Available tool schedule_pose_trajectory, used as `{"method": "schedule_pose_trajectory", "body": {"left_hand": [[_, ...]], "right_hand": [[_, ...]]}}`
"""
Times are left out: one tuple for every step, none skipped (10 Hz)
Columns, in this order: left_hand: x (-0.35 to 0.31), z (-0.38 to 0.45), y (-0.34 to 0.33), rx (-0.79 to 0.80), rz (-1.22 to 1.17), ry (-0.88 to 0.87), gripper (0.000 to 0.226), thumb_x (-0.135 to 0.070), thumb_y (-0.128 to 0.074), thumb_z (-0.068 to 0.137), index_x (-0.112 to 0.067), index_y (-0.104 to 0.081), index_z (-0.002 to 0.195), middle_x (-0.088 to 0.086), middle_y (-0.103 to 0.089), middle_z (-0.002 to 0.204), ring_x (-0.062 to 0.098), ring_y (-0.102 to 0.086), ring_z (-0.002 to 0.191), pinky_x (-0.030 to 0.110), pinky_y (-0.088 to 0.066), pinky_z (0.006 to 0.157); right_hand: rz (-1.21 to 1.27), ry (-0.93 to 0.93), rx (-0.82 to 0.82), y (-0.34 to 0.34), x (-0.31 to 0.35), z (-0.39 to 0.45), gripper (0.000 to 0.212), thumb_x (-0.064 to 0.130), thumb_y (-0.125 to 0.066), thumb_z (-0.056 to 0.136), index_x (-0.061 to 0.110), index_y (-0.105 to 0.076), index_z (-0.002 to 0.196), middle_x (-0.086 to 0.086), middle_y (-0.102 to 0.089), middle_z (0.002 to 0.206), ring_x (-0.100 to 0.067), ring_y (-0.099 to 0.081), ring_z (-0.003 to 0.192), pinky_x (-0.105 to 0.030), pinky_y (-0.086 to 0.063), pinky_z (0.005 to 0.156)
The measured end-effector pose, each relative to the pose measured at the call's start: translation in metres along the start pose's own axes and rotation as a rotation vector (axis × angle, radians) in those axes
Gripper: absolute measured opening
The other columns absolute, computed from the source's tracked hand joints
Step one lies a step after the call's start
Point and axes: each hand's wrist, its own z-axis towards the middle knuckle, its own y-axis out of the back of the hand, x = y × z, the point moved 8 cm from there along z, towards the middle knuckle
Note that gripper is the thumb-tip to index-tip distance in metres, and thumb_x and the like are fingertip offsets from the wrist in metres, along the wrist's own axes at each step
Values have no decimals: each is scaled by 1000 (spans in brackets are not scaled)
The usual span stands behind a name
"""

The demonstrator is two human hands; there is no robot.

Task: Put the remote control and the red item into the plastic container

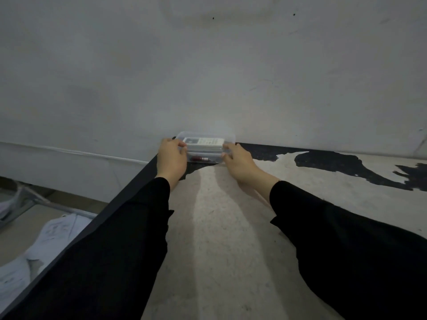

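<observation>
Both hands clasped on the ends of a clear plastic container point(227, 136) at the far edge of the table point(231, 227), right up against the pale wall point(208, 65)

Left hand point(171, 158) wrapped round the container's left end, fingers curled over the top corner, thumb side toward the front, back of the hand facing the camera; grasping the box, not merely beside it. Right hand point(238, 163) set on the right end in mirror fashion, fingers point(227, 147) bent over the upper edge, thumb low along the front corner; likewise gripping the box. Whether pressing down or just holding, cannot tell

Both arms stretched well forward in black sleeves point(346, 239), wrists roughly level, forearms converging toward the box

Container lying flat, long axis left to right, parallel to the wall. Inside, seen through the clear plastic: white remote control point(204, 142) lying lengthwise along the same axis, its darker display end toward the left hand. Below it, nearer the front wall, the red item point(200, 159), small and slim, also lying left to right, with a pale metallic tip pointing right

Table top worn, pale with dark patches point(323, 158) behind and to the right of the box
</observation>
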Motion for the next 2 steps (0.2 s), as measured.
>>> {"method": "schedule_pose_trajectory", "body": {"left_hand": [[-19, -9, 4, -53, 174, -178, 28, -15, -50, 91, -7, -60, 115, 20, -51, 127, 35, -47, 120, 41, -35, 102], [-40, -20, 6, 2, 232, -248, 35, -16, -54, 88, -7, -57, 121, 21, -48, 134, 36, -40, 128, 45, -30, 109]], "right_hand": [[-19, 30, 28, 16, 3, -16, 44, 20, -40, 97, 14, -35, 141, -13, -47, 140, -28, -47, 120, -27, -37, 90], [-64, -11, 27, 43, -3, -34, 50, 19, -45, 95, 9, -31, 142, -15, -44, 144, -31, -42, 130, -33, -36, 101]]}}
